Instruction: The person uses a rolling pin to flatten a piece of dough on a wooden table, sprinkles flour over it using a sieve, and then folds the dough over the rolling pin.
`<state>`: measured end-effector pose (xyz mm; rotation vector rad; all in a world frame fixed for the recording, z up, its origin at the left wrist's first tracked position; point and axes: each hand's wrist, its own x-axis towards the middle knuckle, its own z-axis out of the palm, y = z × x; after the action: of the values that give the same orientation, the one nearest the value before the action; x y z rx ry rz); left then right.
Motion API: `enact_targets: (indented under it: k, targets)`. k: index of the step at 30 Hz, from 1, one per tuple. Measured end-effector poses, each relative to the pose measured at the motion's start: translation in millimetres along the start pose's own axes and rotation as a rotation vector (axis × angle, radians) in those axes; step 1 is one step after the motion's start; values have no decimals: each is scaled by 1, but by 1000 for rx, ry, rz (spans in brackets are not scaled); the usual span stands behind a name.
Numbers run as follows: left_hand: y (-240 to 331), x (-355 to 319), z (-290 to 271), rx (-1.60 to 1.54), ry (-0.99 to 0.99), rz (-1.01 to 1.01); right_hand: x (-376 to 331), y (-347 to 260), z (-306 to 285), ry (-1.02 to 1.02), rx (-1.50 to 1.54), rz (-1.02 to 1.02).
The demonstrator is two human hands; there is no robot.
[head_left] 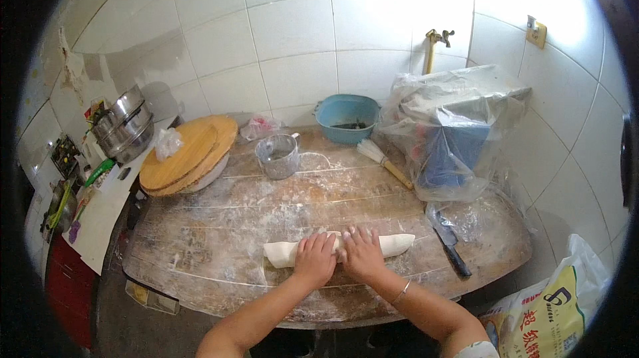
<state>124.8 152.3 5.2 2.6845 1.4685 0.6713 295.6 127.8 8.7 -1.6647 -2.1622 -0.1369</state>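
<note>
A long pale roll of dough (397, 245) lies crosswise on the floured wooden table near its front edge. My left hand (315, 259) presses down on it left of the middle, fingers curled over its far side. Close beside it, my right hand (361, 255) grips the roll in the same way, a thin bracelet on that wrist. Both ends of the dough stick out past my hands. The part beneath my palms is hidden. To the right of the roll lies a knife (451, 245) with a black handle.
A metal cup (277, 156), a blue basin (347, 118) and a brush (386, 163) stand or lie at the back. Plastic covers a blue-sided machine (456, 145) on the right. Round wooden lids (190, 155) rest at the left. A printed sack (542, 305) stands at lower right.
</note>
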Motion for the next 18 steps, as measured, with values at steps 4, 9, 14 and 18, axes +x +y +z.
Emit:
enact_targets:
  k: [4,9,14,18]
  targets:
    - [0,-10,1,-16,81,40,-15,-5,6,99,82,-28]
    - [-17,73,11,28,-156,-204,58,24,31,129,91,128]
    - [-51,100,12,44,-90,-235,104,24,34,23,62,188]
    - [-54,35,2,48,-95,-28,37,55,11,80,30,28]
